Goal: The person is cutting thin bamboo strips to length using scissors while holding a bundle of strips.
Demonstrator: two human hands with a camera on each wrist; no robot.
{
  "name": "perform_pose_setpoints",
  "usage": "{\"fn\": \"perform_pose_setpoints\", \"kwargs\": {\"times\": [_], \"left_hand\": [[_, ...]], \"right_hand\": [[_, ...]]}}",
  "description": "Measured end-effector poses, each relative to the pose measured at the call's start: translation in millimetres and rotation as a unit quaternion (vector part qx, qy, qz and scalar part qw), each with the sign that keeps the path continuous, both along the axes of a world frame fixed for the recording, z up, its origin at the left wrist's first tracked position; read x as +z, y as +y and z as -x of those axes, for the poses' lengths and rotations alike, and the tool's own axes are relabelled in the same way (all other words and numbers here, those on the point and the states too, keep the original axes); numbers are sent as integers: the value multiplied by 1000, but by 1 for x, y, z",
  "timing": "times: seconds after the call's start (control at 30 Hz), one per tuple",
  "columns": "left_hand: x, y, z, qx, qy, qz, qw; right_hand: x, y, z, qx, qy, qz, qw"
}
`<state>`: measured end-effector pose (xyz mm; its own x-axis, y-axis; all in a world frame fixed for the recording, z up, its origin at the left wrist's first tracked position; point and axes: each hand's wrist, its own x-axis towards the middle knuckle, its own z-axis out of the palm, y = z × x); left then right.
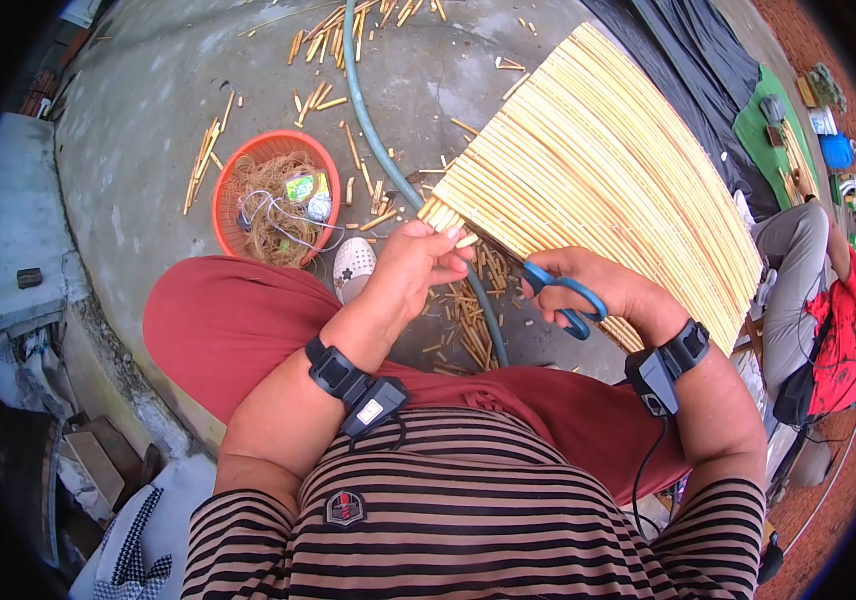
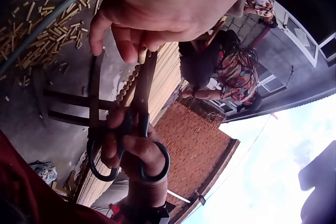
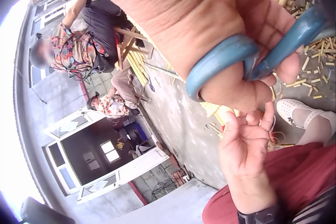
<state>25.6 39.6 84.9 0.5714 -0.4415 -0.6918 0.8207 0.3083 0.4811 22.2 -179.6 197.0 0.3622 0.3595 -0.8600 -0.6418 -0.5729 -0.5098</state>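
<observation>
A fan-shaped mat of slim yellow sticks (image 1: 598, 170) spreads out in front of the person. At its near left corner the left hand (image 1: 410, 268) pinches a stick end (image 2: 142, 56) between thumb and fingers. The right hand (image 1: 593, 285) grips blue-handled scissors (image 1: 580, 298), thumb and fingers through the loops. In the left wrist view the scissors' dark blades (image 2: 144, 85) point up along the mat's edge, their tips right by the pinched stick end. The right wrist view shows a blue loop (image 3: 223, 64) round the thumb, with the left hand (image 3: 247, 142) just beyond.
An orange basket (image 1: 218, 215) with tangled twine stands on the concrete floor at left. A blue-green hose (image 1: 373, 130) runs across the floor among cut stick pieces (image 1: 473, 320). Another person in red (image 1: 848, 325) sits at right. Further people (image 3: 79, 50) sit near a building.
</observation>
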Motion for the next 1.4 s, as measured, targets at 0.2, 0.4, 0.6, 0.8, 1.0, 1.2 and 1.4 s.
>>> {"fn": "perform_pose_setpoints", "kwargs": {"times": [0.2, 0.4, 0.6, 0.8, 1.0, 1.2, 1.4], "left_hand": [[1, 0, 0, -5, 0, 7, 1000], [-6, 3, 0, -19, 0, 26, 999], [2, 5, -2, 13, 21, 24, 999], [1, 1, -6, 22, -2, -44, 999], [-2, 2, -5, 7, -17, -53, 998], [0, 1, -5, 8, -21, -58, 998], [0, 2, -5, 2, -18, -60, 998]], "right_hand": [[2, 2, -4, 22, -8, 11, 1000], [-3, -3, -6, 36, -35, 23, 998], [5, 6, 1, 45, -62, 75, 994], [6, 8, 3, 30, -40, 58, 997], [3, -3, 0, 27, 7, 13, 1000], [0, 2, -2, 20, 5, 4, 1000], [-5, 3, -2, 8, -2, -7, 1000]]}}
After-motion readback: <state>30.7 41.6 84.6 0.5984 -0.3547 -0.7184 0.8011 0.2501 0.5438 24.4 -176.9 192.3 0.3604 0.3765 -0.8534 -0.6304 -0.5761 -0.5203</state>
